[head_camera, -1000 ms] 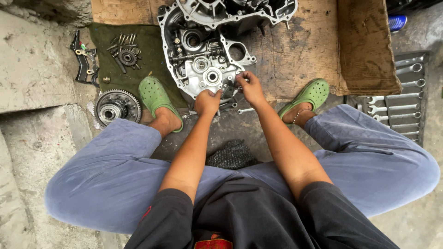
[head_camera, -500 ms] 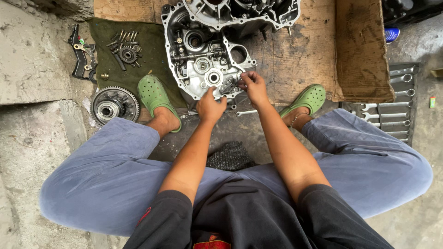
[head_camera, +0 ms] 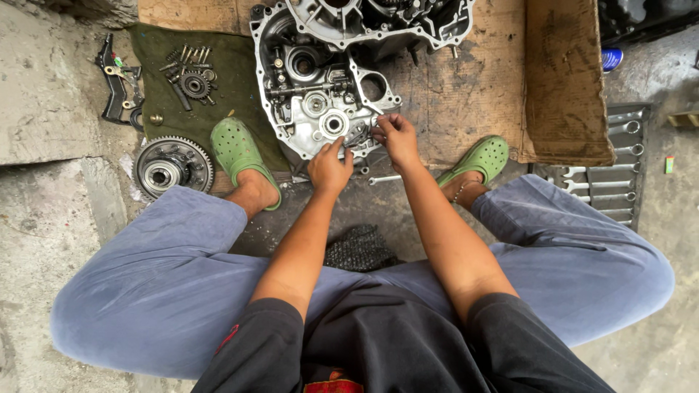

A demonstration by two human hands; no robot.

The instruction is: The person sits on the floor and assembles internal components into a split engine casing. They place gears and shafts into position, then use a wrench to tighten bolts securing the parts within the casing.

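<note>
Two silver aluminium engine case halves (head_camera: 320,94) (head_camera: 378,22), two green perforated rubber clogs (head_camera: 237,149) (head_camera: 480,156), one round toothed steel clutch gear (head_camera: 172,166), one olive cloth (head_camera: 218,80), one brown cardboard sheet (head_camera: 564,80), two bare hands (head_camera: 330,169) (head_camera: 397,138).

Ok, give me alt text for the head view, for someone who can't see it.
Both hands, left hand and right hand, work at the near edge of a metal engine case lying on cardboard. The person squats in green clogs; a large gear lies left, wrenches right.

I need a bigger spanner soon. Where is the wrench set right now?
In the head view, the wrench set lies on the ground at the person's right, just beyond the right green clog and beside the cardboard flap.
</note>
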